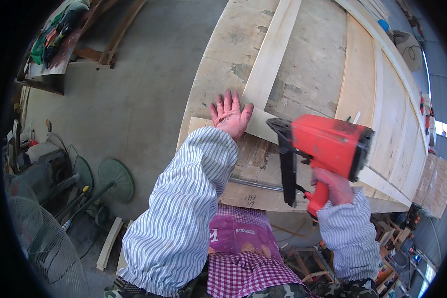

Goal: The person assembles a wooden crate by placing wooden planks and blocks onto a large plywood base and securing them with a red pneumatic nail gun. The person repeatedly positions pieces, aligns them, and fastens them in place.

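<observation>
My left hand (232,117), in a pink glove, lies with spread fingers where a long pale board (270,54) meets a crosswise wooden strip (263,124) on the workbench. In my right hand (335,186) is the handle of a red and black nail gun (328,139). Its black nose sits just right of my left hand, over the crosswise strip; whether it touches the wood I cannot tell. The gun's dark magazine hangs down toward the bench's near edge. Striped sleeves cover both forearms.
The wide workbench (308,64) carries more pale boards (357,69) at right. A metal rod (256,184) runs along its near edge. At left stand a wire-guarded fan (47,248) and a round green base (115,180). Scrap wood (308,265) lies below right.
</observation>
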